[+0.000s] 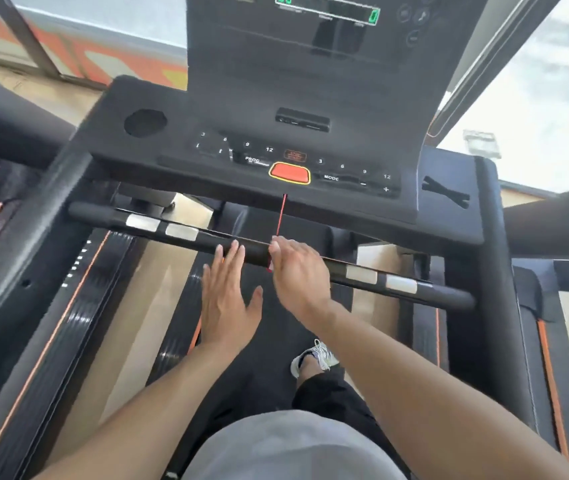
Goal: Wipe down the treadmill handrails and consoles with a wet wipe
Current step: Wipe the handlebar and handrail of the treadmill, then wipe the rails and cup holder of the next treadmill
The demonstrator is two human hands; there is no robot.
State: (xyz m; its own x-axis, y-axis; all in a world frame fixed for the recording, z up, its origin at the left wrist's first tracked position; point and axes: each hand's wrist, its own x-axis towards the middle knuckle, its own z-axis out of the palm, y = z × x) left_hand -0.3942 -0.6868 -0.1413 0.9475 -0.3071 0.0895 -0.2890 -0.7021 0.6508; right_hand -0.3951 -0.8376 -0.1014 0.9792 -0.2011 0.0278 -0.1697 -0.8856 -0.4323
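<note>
Left hand (229,299) fingers straight and spread, tips at front handrail (186,233), right hand (298,271) fingers curled over it, console (276,157) beyond

place: gym | evidence: treadmill console (276,157) with speed keys and red stop button (289,172), front handrail (259,251) with metal pulse plates, running belt (259,341), neighbouring machines on both sides, floor-level windows (536,109)

Console (172,109), readable markings: two button rows each numbered 3, 6, 9, 12, the left row (236,142) above "PROG" (252,159), the right row (353,168) above "MODE" (331,177) with "–" and "+"; green display digits (328,8) and orange button label (294,155) too blurred to read.
</note>
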